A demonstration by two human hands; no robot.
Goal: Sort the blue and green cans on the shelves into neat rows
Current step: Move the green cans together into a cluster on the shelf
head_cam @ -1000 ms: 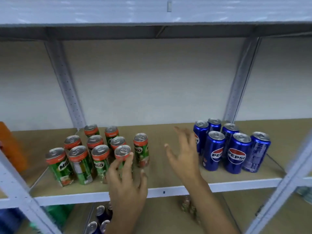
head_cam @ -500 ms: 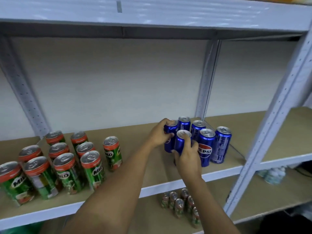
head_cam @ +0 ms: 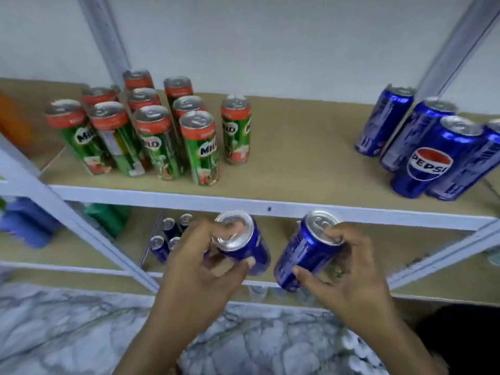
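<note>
Each hand grips a blue can in front of the lower shelf — left hand on the left can, right hand on the right can. Green cans stand at 10 o'clock, blue cans at 2 — both on the upper shelf.

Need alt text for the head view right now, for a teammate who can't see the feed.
Each hand holds one blue Pepsi can in front of the lower shelf: left hand on the left can, right hand on the right can. On the upper shelf stand green Milo cans at left, four blue Pepsi cans at right.
</note>
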